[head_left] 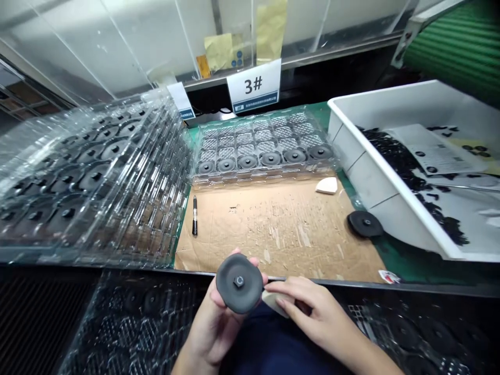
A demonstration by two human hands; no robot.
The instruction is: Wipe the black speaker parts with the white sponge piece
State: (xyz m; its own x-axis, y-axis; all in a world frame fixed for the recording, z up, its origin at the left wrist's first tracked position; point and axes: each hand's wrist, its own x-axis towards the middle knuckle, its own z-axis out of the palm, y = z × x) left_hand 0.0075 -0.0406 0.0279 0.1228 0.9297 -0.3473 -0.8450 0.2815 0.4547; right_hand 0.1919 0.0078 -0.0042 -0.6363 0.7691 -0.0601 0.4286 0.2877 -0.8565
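My left hand [219,323] is closed round a dark round rubber disc [250,294] with a small nut-like hub in its middle; the disc's face is turned up toward me. Pinched in the fingers of my right hand [312,307] is a pale, flat, curved-edged pad [275,302], which sits close against the disc's right edge. Whether pad and disc touch, I cannot tell. A similar white piece [327,185] lies on the cardboard sheet [250,224]. Farther right, another dark disc [365,224] rests beside the white bin.
Stacked clear trays [156,172] filled with discs rise on the left. At the back, a clear tray [250,138] has discs along its front row. A black pen [195,216] lies on the cardboard. The white bin [394,203] holds black scraps. More trays [128,323] sit below the bench edge.
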